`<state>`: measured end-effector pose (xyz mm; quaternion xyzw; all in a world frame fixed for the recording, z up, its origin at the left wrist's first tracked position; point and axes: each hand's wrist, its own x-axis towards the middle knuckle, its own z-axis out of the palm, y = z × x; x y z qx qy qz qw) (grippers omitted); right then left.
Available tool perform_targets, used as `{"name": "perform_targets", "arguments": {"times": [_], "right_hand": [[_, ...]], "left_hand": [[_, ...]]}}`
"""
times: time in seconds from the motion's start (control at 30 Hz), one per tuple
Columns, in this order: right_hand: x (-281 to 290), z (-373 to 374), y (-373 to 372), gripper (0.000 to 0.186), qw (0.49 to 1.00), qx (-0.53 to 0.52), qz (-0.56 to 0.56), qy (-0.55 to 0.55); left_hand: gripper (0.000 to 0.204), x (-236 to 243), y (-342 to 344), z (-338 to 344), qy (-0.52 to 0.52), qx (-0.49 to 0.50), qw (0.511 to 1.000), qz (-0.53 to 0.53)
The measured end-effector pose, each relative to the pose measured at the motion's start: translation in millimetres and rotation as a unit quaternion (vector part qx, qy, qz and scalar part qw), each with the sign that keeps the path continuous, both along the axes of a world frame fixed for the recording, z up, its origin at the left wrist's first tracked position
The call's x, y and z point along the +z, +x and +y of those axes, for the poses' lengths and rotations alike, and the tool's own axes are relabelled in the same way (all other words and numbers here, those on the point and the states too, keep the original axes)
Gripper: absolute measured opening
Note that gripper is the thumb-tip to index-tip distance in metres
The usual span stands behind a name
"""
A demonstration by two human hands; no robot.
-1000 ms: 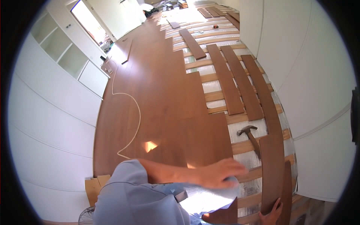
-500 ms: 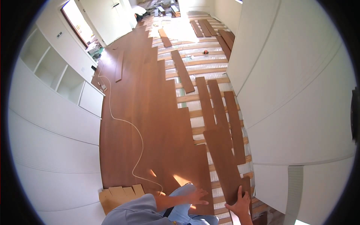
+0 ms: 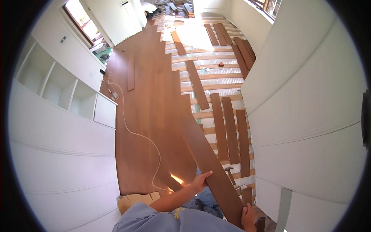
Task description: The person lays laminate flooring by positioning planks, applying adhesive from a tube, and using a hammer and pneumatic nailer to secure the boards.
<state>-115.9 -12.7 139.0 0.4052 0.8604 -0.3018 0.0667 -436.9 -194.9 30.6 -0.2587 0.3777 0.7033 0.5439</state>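
I hold a long brown floorboard point(image 3: 211, 154) slantwise across the edge of the laid wood floor point(image 3: 145, 116). My left hand point(image 3: 201, 181) grips its left edge near the middle, fingers mostly hidden beneath and thumb on top. At its near right corner, my right hand point(image 3: 248, 217) is closed on the edge. The board's far end overlaps the laid boards; whether it touches them I cannot tell. Right of it, a claw hammer point(image 3: 230, 176) lies among the battens, close to several loose floorboards point(image 3: 219, 127).
Pale wooden battens point(image 3: 201, 115) cross the unlaid strip on the right. White cabinets stand along the left point(image 3: 69, 143) and right point(image 3: 301, 135). A thin pale cord point(image 3: 148, 140) snakes over the laid floor. Flattened cardboard point(image 3: 135, 199) lies at my left. More loose boards point(image 3: 240, 62) lie farther off.
My left hand has moved from above the laid floor onto the floorboard. The board has been lifted and swung left, its far end now over the laid floor. The hammer has come into view.
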Motion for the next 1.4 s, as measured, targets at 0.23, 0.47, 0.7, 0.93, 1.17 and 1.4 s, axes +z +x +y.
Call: {"name": "perform_targets", "arguments": {"times": [0.23, 0.47, 0.7, 0.93, 1.17, 1.4], "right_hand": [[5, 82, -163, 0.061, 0.996, 0.019, -0.082, -0.03], [19, 131, -393, 0.073, 0.993, -0.031, -0.061, -0.095], [-41, 173, -578, 0.084, 0.991, -0.073, -0.104, -0.046], [-70, 196, -800, 0.085, 0.979, -0.141, -0.144, -0.041], [-101, 233, -997, 0.08, 0.974, -0.179, -0.129, -0.054], [-163, 325, -1226, 0.081, 0.974, -0.179, -0.139, -0.028]], "left_hand": [[0.043, 32, -247, 46, 0.053, 0.088, 0.995, -0.005], [0.06, 57, -401, 59, -0.121, -0.055, 0.928, 0.348], [0.043, -42, -503, -133, -0.476, -0.153, 0.768, 0.401], [0.028, -84, -622, -252, -0.536, -0.062, 0.84, -0.044], [0.036, 18, -940, -135, -0.407, 0.0, 0.871, 0.276], [0.043, 59, -1118, -27, -0.451, -0.031, 0.786, 0.421]]}}
